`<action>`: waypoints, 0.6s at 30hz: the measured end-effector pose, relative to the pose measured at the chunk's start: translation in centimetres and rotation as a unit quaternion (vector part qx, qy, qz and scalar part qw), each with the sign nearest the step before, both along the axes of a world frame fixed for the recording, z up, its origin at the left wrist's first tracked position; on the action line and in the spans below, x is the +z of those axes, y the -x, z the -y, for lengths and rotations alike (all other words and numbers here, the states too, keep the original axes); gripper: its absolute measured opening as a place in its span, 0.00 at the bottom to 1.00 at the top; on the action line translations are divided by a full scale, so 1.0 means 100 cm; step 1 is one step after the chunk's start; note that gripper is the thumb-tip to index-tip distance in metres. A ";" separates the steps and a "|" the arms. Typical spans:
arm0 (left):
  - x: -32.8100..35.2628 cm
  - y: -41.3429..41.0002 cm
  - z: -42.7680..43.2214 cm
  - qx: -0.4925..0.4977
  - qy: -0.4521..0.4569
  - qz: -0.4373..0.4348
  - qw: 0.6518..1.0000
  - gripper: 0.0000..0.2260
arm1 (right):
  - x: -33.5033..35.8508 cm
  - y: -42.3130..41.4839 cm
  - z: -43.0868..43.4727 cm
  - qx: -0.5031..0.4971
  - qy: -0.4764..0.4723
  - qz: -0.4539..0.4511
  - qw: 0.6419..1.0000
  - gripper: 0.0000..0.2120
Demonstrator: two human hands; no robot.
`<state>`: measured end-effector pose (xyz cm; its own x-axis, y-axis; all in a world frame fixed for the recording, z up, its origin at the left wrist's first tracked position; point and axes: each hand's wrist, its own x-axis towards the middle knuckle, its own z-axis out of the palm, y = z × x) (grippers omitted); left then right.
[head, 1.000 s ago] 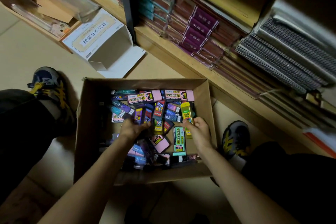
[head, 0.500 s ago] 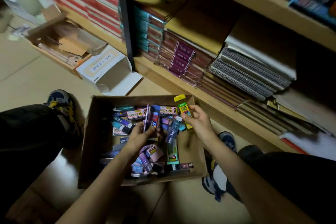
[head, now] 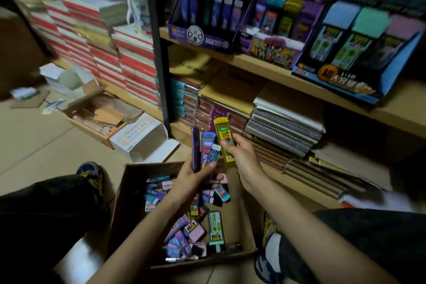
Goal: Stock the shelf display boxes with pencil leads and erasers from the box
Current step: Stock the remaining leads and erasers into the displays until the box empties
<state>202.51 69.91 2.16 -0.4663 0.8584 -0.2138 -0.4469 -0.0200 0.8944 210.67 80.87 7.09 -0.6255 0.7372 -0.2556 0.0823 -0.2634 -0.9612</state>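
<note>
You've lifted both hands out of the cardboard box (head: 128, 193). Your left hand (head: 196, 183) clamps its fingers round purple and blue lead cases (head: 206, 151), your right hand (head: 244, 161) pinches a yellow lead case (head: 223, 137). Both are now raised toward the shelf display boxes (head: 202, 40), so placing looks next.

Red-and-white stacks of books (head: 103, 53) rise to the left of a black upright post (head: 159, 53). To its right, brown paper packs (head: 221, 85) lie over teal and maroon booklets (head: 216, 115), with a pile of spiral-bound notebooks (head: 283, 131) beside them. On the tan floor (head: 34, 140) an open white carton (head: 140, 138) lies on its side just beside a shallow tray of paper scraps (head: 99, 117), and loose papers (head: 25, 93) lie farther left.
</note>
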 end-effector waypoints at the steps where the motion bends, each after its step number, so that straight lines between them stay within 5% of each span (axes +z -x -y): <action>1: 0.006 0.002 -0.002 -0.003 -0.005 -0.003 1.000 0.17 | 0.008 -0.001 -0.002 -0.017 0.013 -0.002 1.000 0.08; 4: 0.027 0.011 -0.010 -0.025 -0.033 -0.009 0.999 0.16 | 0.038 -0.002 -0.012 -0.074 0.066 -0.030 0.995 0.14; 7: 0.054 0.022 -0.024 -0.037 -0.067 -0.026 0.997 0.12 | 0.071 -0.002 -0.021 -0.052 0.041 -0.066 0.996 0.10; 18: 0.152 0.090 -0.052 0.012 -0.110 -0.134 0.985 0.11 | 0.181 0.010 -0.090 -0.073 -0.251 -0.065 0.963 0.01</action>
<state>193.52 75.16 17.39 -0.5016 0.8581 0.1096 -0.1925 -0.2342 0.9529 209.67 89.85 25.21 -0.5084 0.8299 0.2299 -0.0500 0.2381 -0.9700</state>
